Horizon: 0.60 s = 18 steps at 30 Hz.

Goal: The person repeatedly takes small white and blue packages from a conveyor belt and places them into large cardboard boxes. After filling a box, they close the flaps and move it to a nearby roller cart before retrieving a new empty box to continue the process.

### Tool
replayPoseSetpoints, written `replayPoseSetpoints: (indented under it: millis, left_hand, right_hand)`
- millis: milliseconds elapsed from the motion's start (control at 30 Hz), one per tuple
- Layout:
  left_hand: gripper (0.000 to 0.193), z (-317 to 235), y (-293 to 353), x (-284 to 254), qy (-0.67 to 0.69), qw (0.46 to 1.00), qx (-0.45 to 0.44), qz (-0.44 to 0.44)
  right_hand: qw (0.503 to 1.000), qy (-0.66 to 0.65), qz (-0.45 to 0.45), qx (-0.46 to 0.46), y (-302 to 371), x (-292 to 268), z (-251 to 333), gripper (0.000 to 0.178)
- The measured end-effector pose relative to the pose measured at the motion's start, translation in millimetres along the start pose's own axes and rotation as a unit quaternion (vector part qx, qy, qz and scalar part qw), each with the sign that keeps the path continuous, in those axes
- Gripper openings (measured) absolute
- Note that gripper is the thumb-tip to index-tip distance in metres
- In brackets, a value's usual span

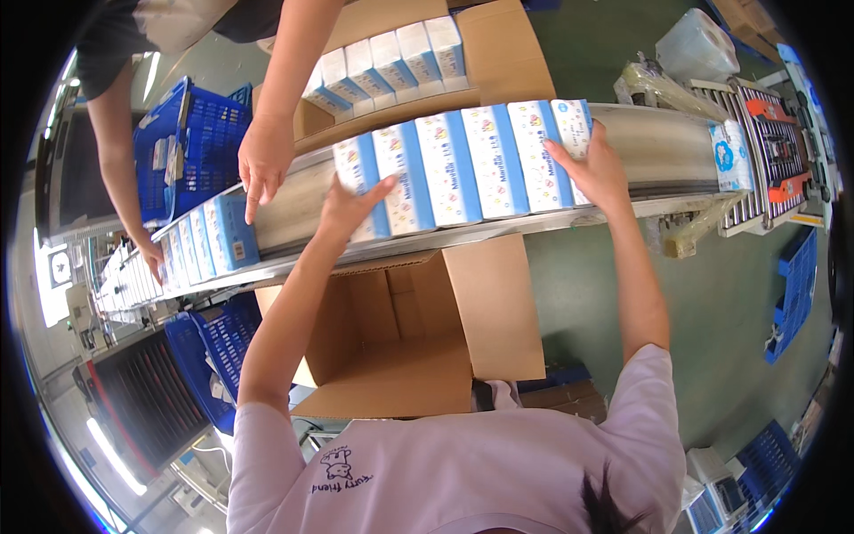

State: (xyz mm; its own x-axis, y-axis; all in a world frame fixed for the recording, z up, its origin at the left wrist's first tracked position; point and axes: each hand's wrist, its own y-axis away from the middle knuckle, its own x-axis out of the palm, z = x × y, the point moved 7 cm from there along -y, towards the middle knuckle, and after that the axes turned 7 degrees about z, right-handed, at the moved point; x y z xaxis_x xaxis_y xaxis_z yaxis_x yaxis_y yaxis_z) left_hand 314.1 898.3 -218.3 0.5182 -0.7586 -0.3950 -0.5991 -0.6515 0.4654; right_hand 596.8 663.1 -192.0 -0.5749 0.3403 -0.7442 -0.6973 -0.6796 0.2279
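A row of several white-and-blue tissue packs [449, 169] stands side by side on the conveyor, pressed together. My left hand [351, 209] grips the left end of the row, its thumb across the printed face and its fingers mostly hidden behind the end pack. At the other end my right hand [594, 169] clasps the last pack, thumb over the front and fingers round the far side. Between me and the belt is an open cardboard carton [400, 334], with bare cardboard showing inside and a flap folded out to the right.
Across the conveyor [663, 151], a co-worker's hand [265, 156] hovers near more tissue packs [200, 240] on the left. Beyond stands a carton [507, 53] holding packs. Blue baskets [209, 125] flank the belt; a single pack [729, 156] lies by the rollers at right.
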Motion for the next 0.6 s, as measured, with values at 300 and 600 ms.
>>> replayPoseSetpoints:
  millis: [300,600]
  left_hand:
    - [0.078,-57,71,-15,0.041,0.981,0.179,-0.058]
    - [0.068,-44,190,-84,0.173,0.96,0.211,-0.07]
  right_hand:
    - [0.968,-0.126,-0.156,-0.149,79,-70,38,0.084]
    - [0.944,-0.135,-0.224,-0.199,186,-41,90,0.098]
